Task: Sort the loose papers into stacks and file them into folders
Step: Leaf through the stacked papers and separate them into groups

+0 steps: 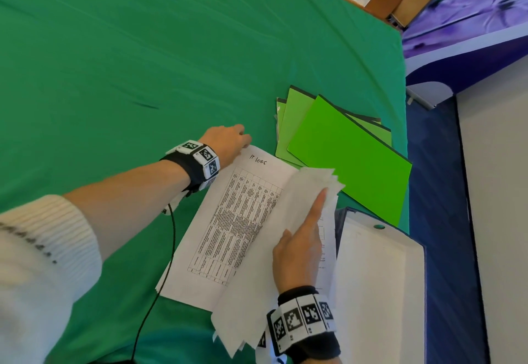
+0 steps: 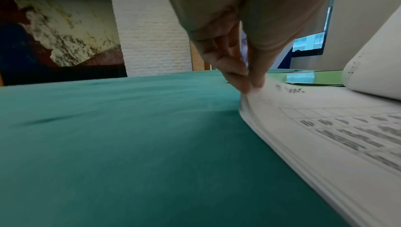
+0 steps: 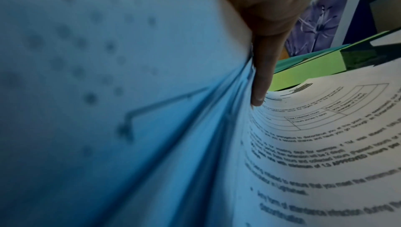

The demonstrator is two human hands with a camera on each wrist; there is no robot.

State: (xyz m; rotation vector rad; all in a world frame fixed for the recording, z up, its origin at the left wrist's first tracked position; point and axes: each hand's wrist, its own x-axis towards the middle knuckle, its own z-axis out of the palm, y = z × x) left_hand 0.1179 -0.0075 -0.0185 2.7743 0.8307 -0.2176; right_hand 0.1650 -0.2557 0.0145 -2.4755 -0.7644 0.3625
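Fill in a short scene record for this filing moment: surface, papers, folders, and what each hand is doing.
surface: green tablecloth
papers: printed stack, top sheet headed by handwriting
left hand: pinches the stack's far corner
right hand: holds lifted sheets curled up off the stack
green folders: fanned beyond the papers, shut
blue folder: open, to the right of the papers

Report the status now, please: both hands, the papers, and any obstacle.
Left hand pinches top corner of the table sheet. Right hand holds a lifted bundle of papers, index finger straight. Green folders shut, beside the papers. No obstacle seen.
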